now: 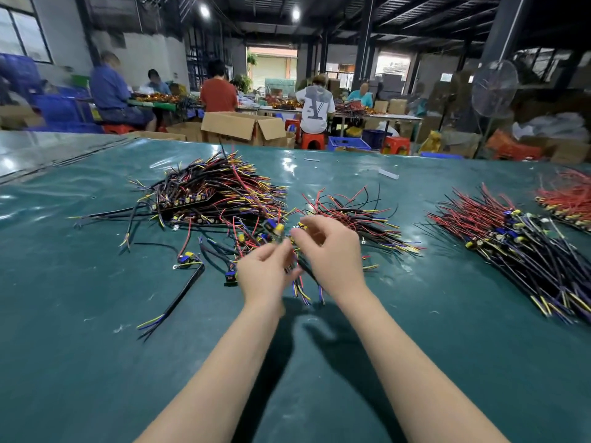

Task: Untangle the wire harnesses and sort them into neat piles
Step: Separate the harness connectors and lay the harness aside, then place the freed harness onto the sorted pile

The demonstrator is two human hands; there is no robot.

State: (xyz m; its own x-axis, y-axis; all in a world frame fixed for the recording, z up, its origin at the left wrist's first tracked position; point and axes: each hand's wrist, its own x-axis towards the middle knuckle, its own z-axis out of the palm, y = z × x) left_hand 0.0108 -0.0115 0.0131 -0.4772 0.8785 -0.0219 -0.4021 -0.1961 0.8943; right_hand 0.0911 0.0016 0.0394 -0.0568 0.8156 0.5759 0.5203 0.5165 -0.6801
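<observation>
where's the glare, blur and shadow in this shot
Head view: ceiling lamps leave white glare patches on the far side of the glossy green table cover. Head view: motion blur smears the fingers of the left hand and the wire harness both hands hold; the right hand is sharper. Head view: dark arm shadows lie between the forearms. Head view: background workers look soft.
</observation>
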